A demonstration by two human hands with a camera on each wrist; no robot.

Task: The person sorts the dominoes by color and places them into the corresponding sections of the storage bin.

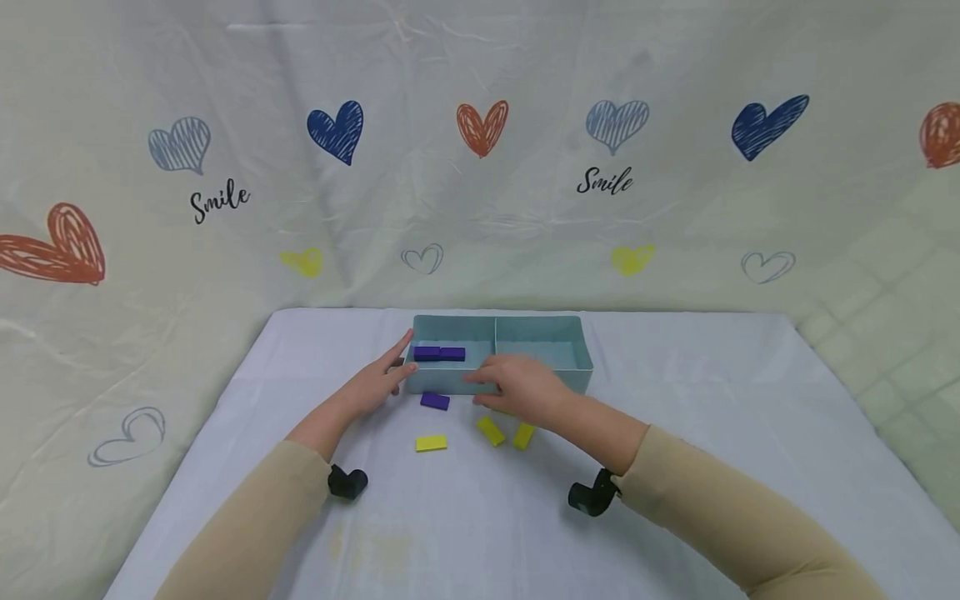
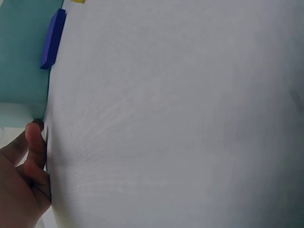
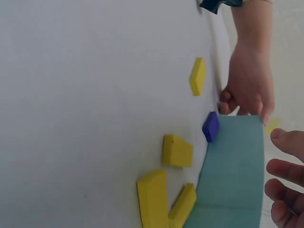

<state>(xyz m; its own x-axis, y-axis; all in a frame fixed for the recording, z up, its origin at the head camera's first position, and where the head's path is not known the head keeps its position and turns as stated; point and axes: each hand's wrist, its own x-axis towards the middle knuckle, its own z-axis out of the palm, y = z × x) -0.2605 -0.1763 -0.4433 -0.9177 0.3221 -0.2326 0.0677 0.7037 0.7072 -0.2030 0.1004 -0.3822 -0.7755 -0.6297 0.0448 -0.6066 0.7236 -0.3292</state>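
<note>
A teal two-compartment box (image 1: 450, 382) stands at the back of the table, with two purple blocks (image 1: 439, 354) end to end in its left compartment. My left hand (image 1: 372, 385) touches the box's left end, index finger stretched along the side and thumb at the front corner. Its other fingers bend low beside the box in the left wrist view. My right hand (image 1: 528, 390) hovers at the front wall near the divider, fingers loosely bent with nothing visible between them. Another purple block (image 1: 435, 402) lies on the cloth just before the box.
Several yellow blocks lie in front of the box: one (image 1: 431, 443) to the left, others (image 1: 491, 431) (image 3: 153, 198) below my right hand. A white cloth (image 1: 465, 525) covers the table. Behind hangs a curtain (image 1: 540, 208) printed with hearts.
</note>
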